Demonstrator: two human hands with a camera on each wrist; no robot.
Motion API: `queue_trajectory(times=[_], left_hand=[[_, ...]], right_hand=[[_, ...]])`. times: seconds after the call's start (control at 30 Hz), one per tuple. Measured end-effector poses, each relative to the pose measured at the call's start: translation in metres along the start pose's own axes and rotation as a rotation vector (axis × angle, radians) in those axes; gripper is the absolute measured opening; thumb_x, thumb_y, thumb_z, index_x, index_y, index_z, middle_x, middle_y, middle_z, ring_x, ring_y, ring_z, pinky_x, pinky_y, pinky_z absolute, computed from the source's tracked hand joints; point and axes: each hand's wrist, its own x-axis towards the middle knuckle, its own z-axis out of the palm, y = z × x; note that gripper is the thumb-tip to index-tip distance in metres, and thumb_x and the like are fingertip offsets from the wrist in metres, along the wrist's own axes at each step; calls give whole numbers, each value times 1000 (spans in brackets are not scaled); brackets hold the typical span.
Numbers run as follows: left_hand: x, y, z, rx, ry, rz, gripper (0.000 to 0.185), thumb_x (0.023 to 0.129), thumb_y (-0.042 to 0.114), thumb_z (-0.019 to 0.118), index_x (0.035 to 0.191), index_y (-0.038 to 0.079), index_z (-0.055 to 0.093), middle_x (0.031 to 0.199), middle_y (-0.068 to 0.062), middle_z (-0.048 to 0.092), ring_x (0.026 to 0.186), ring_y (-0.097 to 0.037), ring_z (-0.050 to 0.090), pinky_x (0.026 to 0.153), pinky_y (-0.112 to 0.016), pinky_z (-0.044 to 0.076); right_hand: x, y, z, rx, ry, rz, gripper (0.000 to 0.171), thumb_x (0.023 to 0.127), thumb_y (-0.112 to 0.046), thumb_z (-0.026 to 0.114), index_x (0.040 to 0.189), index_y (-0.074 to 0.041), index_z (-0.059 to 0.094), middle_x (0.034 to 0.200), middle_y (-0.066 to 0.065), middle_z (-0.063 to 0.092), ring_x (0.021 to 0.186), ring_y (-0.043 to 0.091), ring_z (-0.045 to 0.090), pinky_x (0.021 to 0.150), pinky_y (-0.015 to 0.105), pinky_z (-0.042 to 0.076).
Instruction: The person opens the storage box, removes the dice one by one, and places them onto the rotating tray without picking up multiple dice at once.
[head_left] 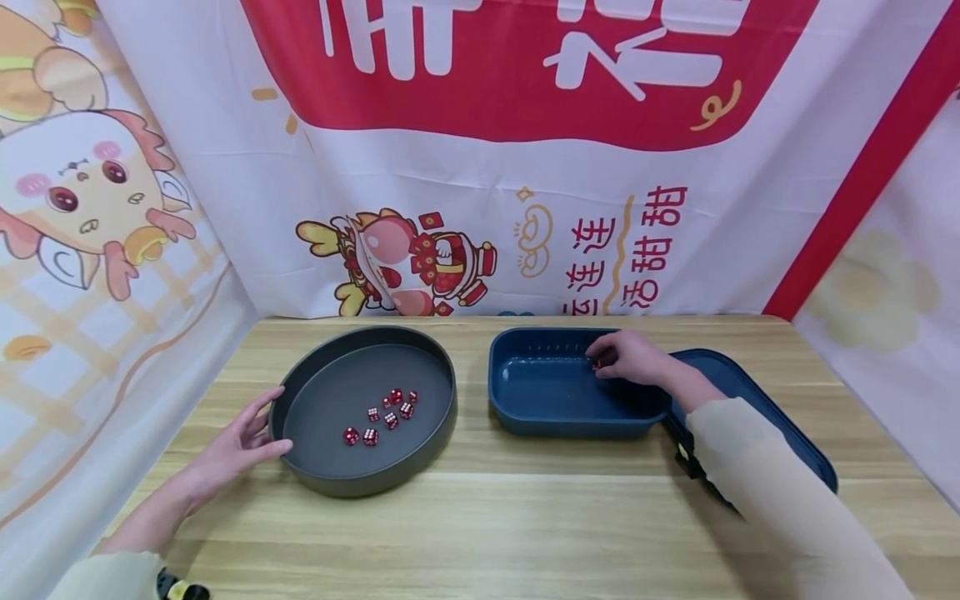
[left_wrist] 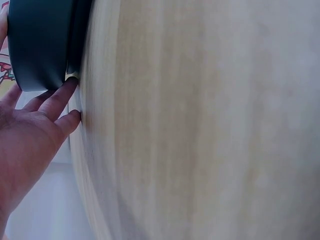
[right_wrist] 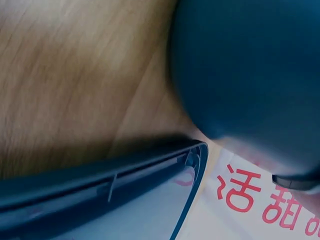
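My left hand point(head_left: 243, 442) rests against the left side of a round dark grey pan point(head_left: 315, 467), its fingers spread and fairly straight. In the left wrist view those fingers touch the wall of the pan point(left_wrist: 40, 45). Several red dice with white pips point(head_left: 391, 420) lie loose on the pan's floor. My right hand point(head_left: 633, 358) reaches over the back right of a deep blue rectangular container point(head_left: 577, 427). Between its thumb and fingertips it pinches a red die point(head_left: 597, 364), partly covered. The container's outer wall point(right_wrist: 250, 75) fills much of the right wrist view.
A flat blue lid point(head_left: 780, 417) lies on the wooden table point(head_left: 480, 525) at the right, partly under my right forearm. Printed cloth point(head_left: 450, 167) hangs behind the table and along both sides. The pan and the container stand apart from each other.
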Motion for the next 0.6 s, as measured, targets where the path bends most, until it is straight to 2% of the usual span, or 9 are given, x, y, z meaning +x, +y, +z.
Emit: queue_trajectory(times=[0.33,0.6], left_hand=[[1,-1,-1,-5,-6,0,88,94,16,65,157,15,4,151,-38,12,132,-57,24,102,-58,25],[2,-3,-1,-7,-1,11,87,94,15,65,157,15,5,151,-39,13,132,-57,23,103,-58,24]], right_hand=[[5,-2,7,27,-45,-13,28,87,0,70,115,2,67,103,11,69,92,22,66,80,39,55],[7,-1,13,-3,-46,-37,20,87,2,70,106,-2,71,95,5,69,83,16,63,74,36,54]])
